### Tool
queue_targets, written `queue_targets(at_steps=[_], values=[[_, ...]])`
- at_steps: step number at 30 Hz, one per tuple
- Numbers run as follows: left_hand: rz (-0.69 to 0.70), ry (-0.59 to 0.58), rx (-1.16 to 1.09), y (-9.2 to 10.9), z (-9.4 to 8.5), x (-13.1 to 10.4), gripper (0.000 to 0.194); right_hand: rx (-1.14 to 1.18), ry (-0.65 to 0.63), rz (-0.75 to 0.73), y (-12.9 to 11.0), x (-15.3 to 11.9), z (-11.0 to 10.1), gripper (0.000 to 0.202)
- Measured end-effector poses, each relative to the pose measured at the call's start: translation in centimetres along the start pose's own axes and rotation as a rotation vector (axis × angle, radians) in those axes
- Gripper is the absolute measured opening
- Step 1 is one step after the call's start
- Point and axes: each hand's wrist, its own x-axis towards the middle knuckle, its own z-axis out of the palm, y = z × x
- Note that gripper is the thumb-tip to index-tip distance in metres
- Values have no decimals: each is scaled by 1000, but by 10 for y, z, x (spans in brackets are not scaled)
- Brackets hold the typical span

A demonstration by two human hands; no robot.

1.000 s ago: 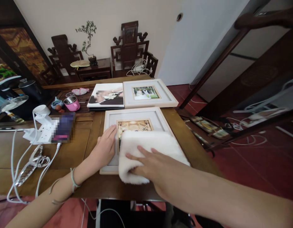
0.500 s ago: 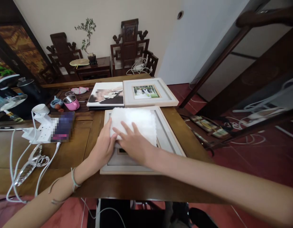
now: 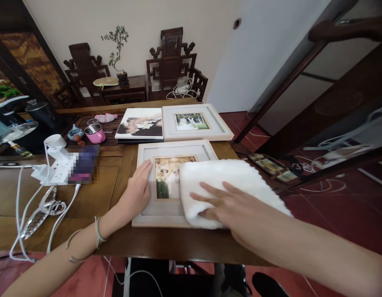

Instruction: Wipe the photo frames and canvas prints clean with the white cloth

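A pale wooden picture frame point(image 3: 170, 144) lies flat on the table, with a small photo point(image 3: 161, 181) inside a light grey mount. My left hand point(image 3: 136, 192) is closed over its left edge, fingers together on the rim. Over the right half of the frame my right hand point(image 3: 223, 202) presses a fluffy white cloth point(image 3: 237, 175). Its fingers are spread on top, and the cloth's near edge curls up by the thumb. The cloth hides the photo's right part and hangs past the frame's right side.
Behind lie a second framed photo point(image 3: 220, 131) and a white-edged photo panel point(image 3: 141, 113). At left are a power strip point(image 3: 59, 169), a phone point(image 3: 85, 163), a silver hair claw point(image 3: 43, 214), white cables and a pink cup point(image 3: 96, 134). The wooden table's point(image 3: 166, 243) front edge is near me.
My right hand has slid the cloth to the right, uncovering the left part of the photo. My left hand stays at the frame's left edge, now apart from the cloth.
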Motion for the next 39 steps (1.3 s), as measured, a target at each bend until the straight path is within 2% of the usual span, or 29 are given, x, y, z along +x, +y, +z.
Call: queue_targets(at_steps=[4, 8, 12, 15, 21, 23, 25, 27, 29, 33, 36, 39], values=[[-5, -9, 49, 0, 2, 0, 56, 45, -23, -25, -6, 1, -14, 59], [4, 2, 80, -2, 4, 1, 57, 68, 14, -146, -31, 28, -25, 52], [-5, -12, 97, -4, 3, 2, 57, -1, 21, -165, -42, 46, -22, 46], [11, -14, 91, -6, 2, 1, 57, -3, 20, -150, -35, 36, -18, 52], [27, 1, 83, -9, 5, -1, 60, -25, -89, 34, -5, -3, -9, 60], [28, 6, 84, -9, 5, -1, 61, 9, -43, -23, -4, -8, -3, 61], [26, 5, 83, -9, 6, -1, 61, 87, 34, -169, -12, -5, 2, 61], [25, -1, 76, -9, 5, -1, 60, 138, 87, -301, -25, 5, 5, 59], [20, -6, 63, -9, 4, -1, 58, 133, 85, -353, -37, 18, 4, 60], [29, -24, 42, -11, 2, 0, 57, 155, 37, -333, -41, 27, 0, 62], [38, -29, 39, -12, 2, 0, 61, 243, 114, -289, -25, 8, 0, 47], [29, -35, 41, -11, 2, -1, 61, 261, 141, -220, -4, -19, 3, 50]])
